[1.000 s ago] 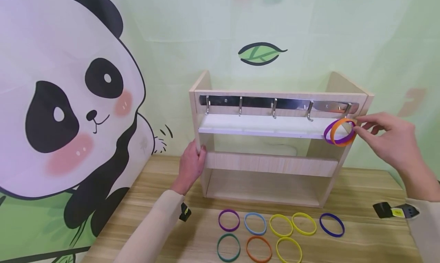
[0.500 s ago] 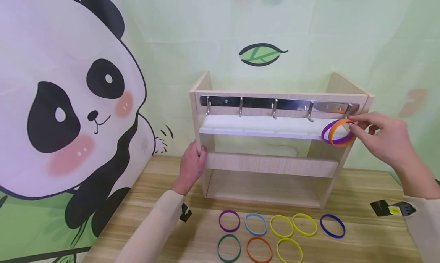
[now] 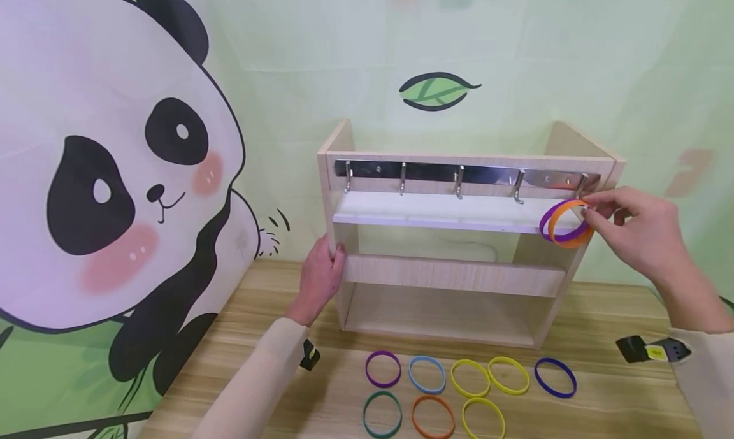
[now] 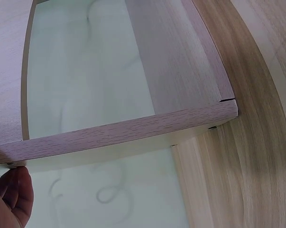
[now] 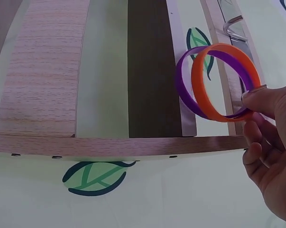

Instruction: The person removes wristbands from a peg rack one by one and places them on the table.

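Note:
My right hand (image 3: 642,229) pinches an orange silicone wristband (image 5: 198,80) and a purple wristband (image 5: 183,90) between thumb and fingertips. They overlap just below the rightmost hook (image 3: 580,185) of the metal hook rail (image 3: 430,171). Fingers partly cover that spot, so whether either band is on the hook is unclear. At the other end, my left hand (image 3: 320,273) grips the left side panel of the small wooden shelf (image 3: 453,274), thumb toward the front edge. Only a few fingers of it show against the panel in the left wrist view.
On the wood-grain table (image 3: 275,394), in front of the shelf, lie several wristbands: purple (image 3: 367,369), light blue (image 3: 410,374), several yellow, dark blue (image 3: 573,385), green (image 3: 364,420) and orange-red (image 3: 414,420). A panda-printed backdrop (image 3: 287,107) stands behind and to the left.
My right hand has shifted slightly left with the two bands, closer to the rightmost hook, then stayed nearly still. The left hand keeps its hold on the shelf.

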The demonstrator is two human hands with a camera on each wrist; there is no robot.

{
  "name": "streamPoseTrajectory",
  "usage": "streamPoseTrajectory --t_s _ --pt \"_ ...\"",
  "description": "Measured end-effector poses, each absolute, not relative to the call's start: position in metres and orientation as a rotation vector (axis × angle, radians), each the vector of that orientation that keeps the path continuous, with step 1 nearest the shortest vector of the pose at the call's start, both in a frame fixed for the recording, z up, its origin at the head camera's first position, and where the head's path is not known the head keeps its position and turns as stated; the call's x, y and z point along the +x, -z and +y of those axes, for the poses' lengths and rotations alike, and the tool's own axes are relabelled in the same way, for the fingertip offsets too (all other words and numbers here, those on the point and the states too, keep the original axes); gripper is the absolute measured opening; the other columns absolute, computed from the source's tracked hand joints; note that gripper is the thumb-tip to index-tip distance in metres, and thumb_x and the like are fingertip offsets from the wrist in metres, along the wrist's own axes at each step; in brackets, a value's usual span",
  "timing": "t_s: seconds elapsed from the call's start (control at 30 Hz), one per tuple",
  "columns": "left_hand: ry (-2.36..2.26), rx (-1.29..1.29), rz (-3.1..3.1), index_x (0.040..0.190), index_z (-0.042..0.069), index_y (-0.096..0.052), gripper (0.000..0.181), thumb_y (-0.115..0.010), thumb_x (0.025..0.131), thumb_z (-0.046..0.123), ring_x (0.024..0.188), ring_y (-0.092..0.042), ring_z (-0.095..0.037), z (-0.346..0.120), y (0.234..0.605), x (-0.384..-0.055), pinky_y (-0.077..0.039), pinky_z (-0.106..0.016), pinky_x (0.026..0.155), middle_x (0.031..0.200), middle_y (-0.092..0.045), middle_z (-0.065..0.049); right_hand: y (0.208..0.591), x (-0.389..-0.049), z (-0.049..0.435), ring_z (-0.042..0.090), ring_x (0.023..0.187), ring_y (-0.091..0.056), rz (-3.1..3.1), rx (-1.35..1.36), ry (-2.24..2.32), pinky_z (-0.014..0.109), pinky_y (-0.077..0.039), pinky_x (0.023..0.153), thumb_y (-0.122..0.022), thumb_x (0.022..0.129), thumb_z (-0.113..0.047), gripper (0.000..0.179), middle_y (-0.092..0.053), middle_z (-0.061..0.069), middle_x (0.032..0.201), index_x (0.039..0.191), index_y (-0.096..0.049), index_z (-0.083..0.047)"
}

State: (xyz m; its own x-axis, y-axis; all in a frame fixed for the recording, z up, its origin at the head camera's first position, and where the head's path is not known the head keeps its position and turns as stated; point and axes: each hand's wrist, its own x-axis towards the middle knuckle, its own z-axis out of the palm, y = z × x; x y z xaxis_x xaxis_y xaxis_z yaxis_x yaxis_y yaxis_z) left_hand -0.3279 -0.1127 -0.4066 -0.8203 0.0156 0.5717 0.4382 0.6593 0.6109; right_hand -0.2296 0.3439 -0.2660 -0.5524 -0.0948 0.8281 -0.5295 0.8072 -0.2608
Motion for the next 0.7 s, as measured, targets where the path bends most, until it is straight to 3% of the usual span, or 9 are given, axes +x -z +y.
streamPoseTrajectory --t_s 0.57,0.7 --pt "1.053 -0.346 -2.337 0.125 -0.004 -0.06 0.035 -0.046 0.107 0.023 0.096 -0.067 -0.041 -0.112 0.4063 -0.3283 -0.06 -0.058 0.081 0.111 -0.067 -0.026 0.2675 -0.2269 0.3439 -0.016 0.072 -0.039 -1.975 0.544 -0.607 0.007 -0.03 0.065 -0.077 0.073 0.017 0.02 -0.047 -0.047 0.088 0.092 -0.076 0.011" --pt "1.032 -0.353 -2.321 0.111 -0.002 -0.06 0.027 -0.047 0.105 0.022 0.094 -0.067 -0.042 -0.1115 0.4065 -0.3295 -0.059 -0.058 0.08 0.107 -0.067 -0.026 0.2674 -0.2254 0.3431 -0.016 0.073 -0.04 -1.977 0.524 -0.615 0.006 -0.031 0.066 -0.077 0.075 0.018 0.019 -0.048 -0.047 0.088 0.092 -0.077 0.011"
